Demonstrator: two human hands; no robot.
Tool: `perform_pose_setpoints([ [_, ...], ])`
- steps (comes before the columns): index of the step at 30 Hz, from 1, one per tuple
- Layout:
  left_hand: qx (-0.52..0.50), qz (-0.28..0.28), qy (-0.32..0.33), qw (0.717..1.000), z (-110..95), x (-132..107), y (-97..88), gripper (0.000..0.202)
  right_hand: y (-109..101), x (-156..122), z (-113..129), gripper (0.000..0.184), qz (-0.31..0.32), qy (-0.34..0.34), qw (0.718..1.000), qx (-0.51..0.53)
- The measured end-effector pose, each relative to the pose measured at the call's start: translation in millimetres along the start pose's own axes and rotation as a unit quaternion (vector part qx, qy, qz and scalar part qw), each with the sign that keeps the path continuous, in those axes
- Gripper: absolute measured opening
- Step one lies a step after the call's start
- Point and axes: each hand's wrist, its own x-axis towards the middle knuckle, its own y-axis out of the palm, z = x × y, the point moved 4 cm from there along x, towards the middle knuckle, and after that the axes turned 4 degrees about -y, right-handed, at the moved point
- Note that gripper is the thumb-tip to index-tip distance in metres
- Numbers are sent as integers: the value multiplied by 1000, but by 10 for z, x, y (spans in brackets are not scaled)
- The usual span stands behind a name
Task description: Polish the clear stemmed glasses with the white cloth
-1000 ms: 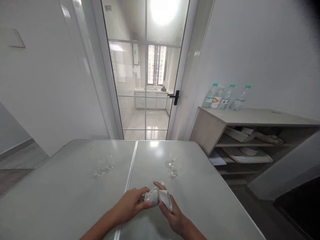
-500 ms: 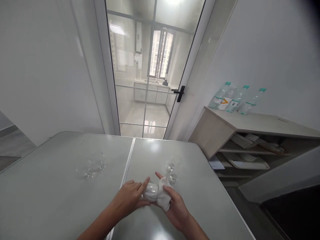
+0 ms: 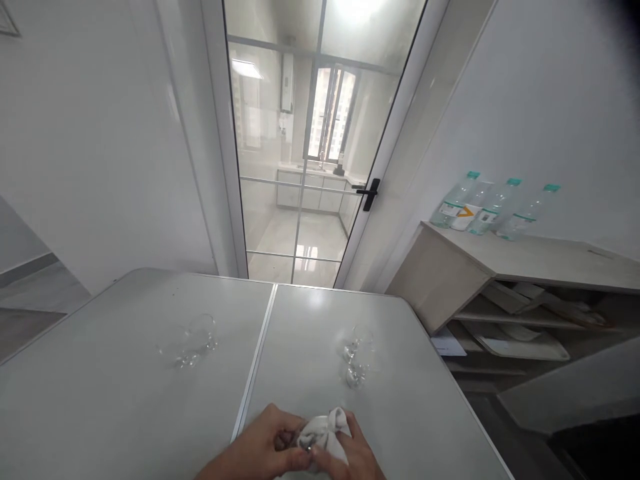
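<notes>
My left hand (image 3: 273,440) is closed around a clear drinking glass (image 3: 306,440), held low over the near part of the table. My right hand (image 3: 353,450) grips a white cloth (image 3: 330,427) that is bunched against the glass and partly covers it. Fingers and cloth hide most of the glass, so its exact shape does not show. Just beyond the right hand, two clear glasses (image 3: 354,377) stand close together on the table. Another pair of clear glasses (image 3: 187,360) is on the left half.
The grey-green table (image 3: 125,400) has a metal seam (image 3: 257,353) down its middle. At right is a wooden shelf unit (image 3: 450,267) with several plastic bottles (image 3: 480,210) on top and papers and a tray inside. A glass door (image 3: 295,220) with a black handle (image 3: 370,193) is beyond the table.
Both hands, with the glass and cloth, appear lower and nearer to me. The cloth now wraps more of the glass. The whole view has shifted slightly; the standing glasses stay put.
</notes>
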Motion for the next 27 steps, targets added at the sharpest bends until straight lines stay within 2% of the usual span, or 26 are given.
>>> perform_pose_setpoints([
  [1,126,-38,36,991,32,5,26,45,31,-42,-111,47,-39,28,999,5],
  [2,254,-78,75,961,72,16,57,53,71,-80,-217,50,-74,58,995,13],
  [3,363,-112,112,918,118,29,94,64,117,-109,-313,51,-101,91,990,26],
  [4,454,-119,146,871,173,45,145,69,146,-143,-419,52,-152,152,974,76],
  [6,550,-139,185,802,272,65,194,73,215,-168,-547,60,-204,225,938,166],
  [7,567,-157,192,786,302,65,188,75,238,-164,-576,64,-220,244,922,203],
  [9,571,-197,189,774,325,50,149,75,255,-139,-573,69,-238,243,910,238],
  [11,543,-222,164,793,326,35,109,72,249,-133,-523,70,-256,218,913,229],
  [12,512,-223,144,817,328,31,100,67,246,-141,-485,68,-261,202,920,211],
  [14,402,-187,89,892,345,28,109,57,242,-158,-373,61,-238,154,948,146],
  [16,225,-105,14,969,367,7,156,64,247,-157,-183,52,-143,70,986,50],
  [17,128,-56,-28,990,368,-21,189,69,255,-156,-56,48,-69,12,998,1],
  [18,36,-7,-73,997,359,-61,220,73,266,-167,89,47,18,-58,997,-42],
  [19,-39,30,-110,993,331,-110,240,74,270,-196,246,49,104,-139,982,-75],
  [21,-110,91,-156,977,235,-207,250,75,180,-250,492,49,164,-232,951,-120],
  [22,-133,109,-147,974,160,-242,239,76,138,-273,573,52,186,-256,940,-130],
  [23,-144,103,-127,976,84,-264,213,77,98,-284,611,55,190,-254,939,-129],
  [25,-87,66,-76,991,-46,-284,171,70,29,-265,570,54,130,-192,968,-100],
  [27,48,-42,-36,997,-115,-293,138,53,16,-233,387,44,25,-70,996,-45],
])
